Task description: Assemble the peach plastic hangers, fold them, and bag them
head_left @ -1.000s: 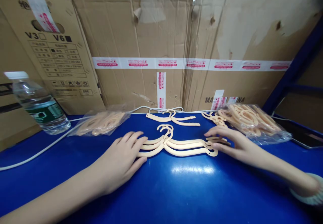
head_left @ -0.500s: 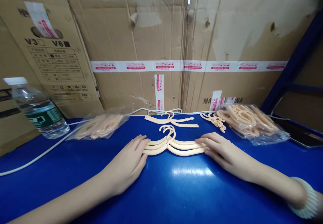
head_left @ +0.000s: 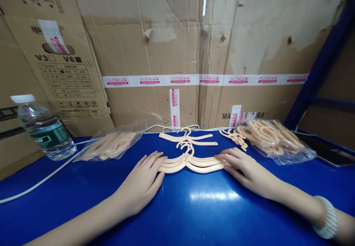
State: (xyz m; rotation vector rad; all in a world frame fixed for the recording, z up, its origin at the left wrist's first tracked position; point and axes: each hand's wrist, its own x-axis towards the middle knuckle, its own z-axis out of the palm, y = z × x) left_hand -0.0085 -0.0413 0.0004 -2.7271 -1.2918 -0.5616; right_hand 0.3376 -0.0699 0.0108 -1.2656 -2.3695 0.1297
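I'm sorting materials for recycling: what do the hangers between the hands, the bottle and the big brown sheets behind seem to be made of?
Hangers: probably smooth moulded plastic, satin; even beige, no visible grain, though painted wood isn't ruled out.
Bottle: most likely clear, glossy plastic; see-through wall with highlights.
Big brown sheets: apparently matt cardboard; creases and torn surface patches.

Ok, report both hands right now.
Left hand: touching the left ends of the front hangers; grip unclear.
Right hand: touching their right ends; grip unclear.
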